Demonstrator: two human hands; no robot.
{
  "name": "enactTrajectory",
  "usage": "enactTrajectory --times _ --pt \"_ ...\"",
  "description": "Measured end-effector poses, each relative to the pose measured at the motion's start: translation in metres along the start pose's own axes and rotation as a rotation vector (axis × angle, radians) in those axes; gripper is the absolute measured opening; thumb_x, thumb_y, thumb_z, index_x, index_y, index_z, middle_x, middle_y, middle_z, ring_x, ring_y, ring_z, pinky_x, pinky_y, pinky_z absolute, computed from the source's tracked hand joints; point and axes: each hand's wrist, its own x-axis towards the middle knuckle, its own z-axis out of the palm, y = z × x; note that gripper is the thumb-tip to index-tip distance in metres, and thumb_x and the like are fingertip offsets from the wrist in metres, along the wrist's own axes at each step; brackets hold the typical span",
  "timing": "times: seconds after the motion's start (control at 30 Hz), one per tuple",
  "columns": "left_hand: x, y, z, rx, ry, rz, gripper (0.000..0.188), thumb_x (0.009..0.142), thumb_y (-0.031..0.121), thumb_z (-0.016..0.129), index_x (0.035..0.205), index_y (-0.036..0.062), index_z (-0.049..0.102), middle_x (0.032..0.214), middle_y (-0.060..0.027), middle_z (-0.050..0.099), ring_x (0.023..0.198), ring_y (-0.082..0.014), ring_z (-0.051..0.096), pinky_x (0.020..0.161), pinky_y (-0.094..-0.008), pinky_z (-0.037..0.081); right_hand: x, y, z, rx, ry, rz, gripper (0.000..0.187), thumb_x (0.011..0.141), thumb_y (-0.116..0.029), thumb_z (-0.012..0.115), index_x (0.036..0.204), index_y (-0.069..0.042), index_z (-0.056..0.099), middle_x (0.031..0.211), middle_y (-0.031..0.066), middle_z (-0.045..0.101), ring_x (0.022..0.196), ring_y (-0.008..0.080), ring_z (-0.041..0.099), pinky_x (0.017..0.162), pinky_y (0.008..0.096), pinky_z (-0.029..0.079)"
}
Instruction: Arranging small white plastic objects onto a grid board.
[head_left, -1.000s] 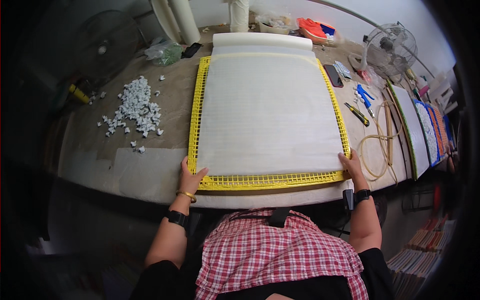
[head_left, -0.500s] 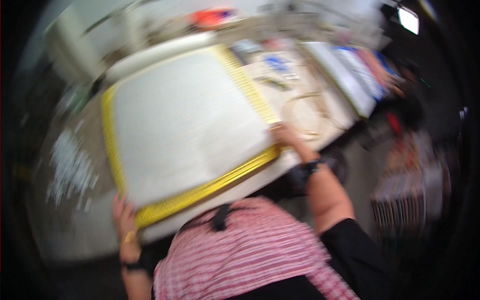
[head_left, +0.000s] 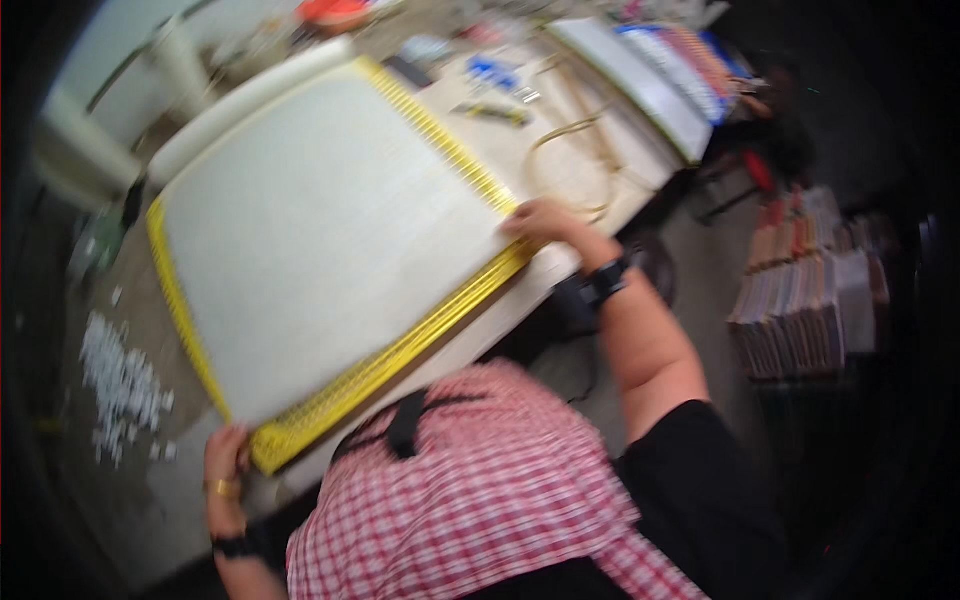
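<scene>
A large, roughly rectangular white panel (head_left: 310,230) with ridged yellow edging (head_left: 400,340) lies across the worktable. At its near right corner, my right hand (head_left: 545,222) is closed, fingers over the edge and the top surface. My left hand (head_left: 228,452) is at the near left corner, its bent fingers closed against the edging; the fingertips are partly hidden. A yellow bangle and a dark band are on my left wrist, and a dark band is on my right.
A white roll (head_left: 250,105) lies behind the panel. Small white pieces (head_left: 122,385) are heaped left. A yellow utility knife (head_left: 495,112), a loop of tan strip (head_left: 570,170) and a white-topped stack (head_left: 630,85) sit right. Bundled flat pieces (head_left: 790,310) stand beyond the table.
The view has shifted, so the panel and table appear farther left. My left hand's fingers have drawn in at the corner; my right hand stays at its corner.
</scene>
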Motion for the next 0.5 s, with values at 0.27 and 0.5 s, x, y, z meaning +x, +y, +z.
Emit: enactTrajectory --times 0.27,0.5 --pt "0.005 0.014 0.021 -0.156 0.044 -0.121 0.025 0.093 0.033 0.065 0.087 0.0083 0.062 0.067 -0.0018 0.065 0.046 -0.0066 0.054 0.041 -0.0201 0.04 -0.017 -0.013 -0.002 0.253 -0.044 0.138 0.032 0.087 -0.04 0.071 0.081 -0.009 0.066 0.063 -0.0032 0.052 0.052 0.0068 0.044 0.045 0.0221 0.033" --pt "-0.002 0.019 0.023 -0.013 0.139 -0.147 0.027 0.093 0.034 0.066 0.086 0.0077 0.063 0.072 -0.0034 0.068 0.053 -0.0084 0.062 0.044 -0.0196 0.045 0.002 0.004 0.012 0.205 0.034 0.06 0.035 0.086 -0.039 0.072 0.082 -0.004 0.069 0.07 0.0037 0.065 0.059 0.0118 0.059 0.054 0.0261 0.048"
